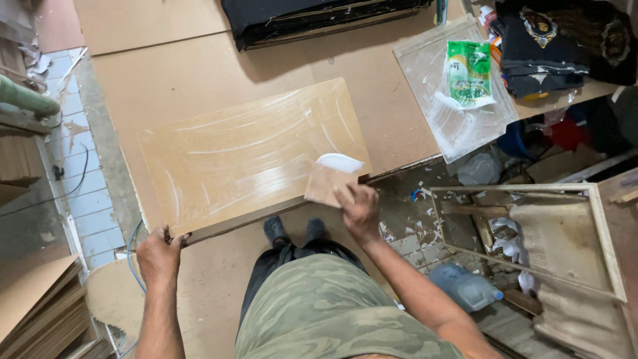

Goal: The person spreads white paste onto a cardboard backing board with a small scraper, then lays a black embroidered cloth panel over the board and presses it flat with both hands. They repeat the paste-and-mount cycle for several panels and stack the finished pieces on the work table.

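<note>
Bright even light, soft shadows, wide-angle edge distortion, sharp

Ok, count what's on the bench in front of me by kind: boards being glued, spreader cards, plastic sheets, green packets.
Board: 1
Spreader card: 1
Plastic sheet: 1
Green packet: 1
Total: 4

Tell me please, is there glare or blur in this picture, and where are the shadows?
Head view: soft, even light; pale sheen and streaks show on the wet board; the clear plastic bag reflects a little. The right hand and its scraper card look sharp; no strong shadows; the straight edges bend slightly near the frame borders.
</note>
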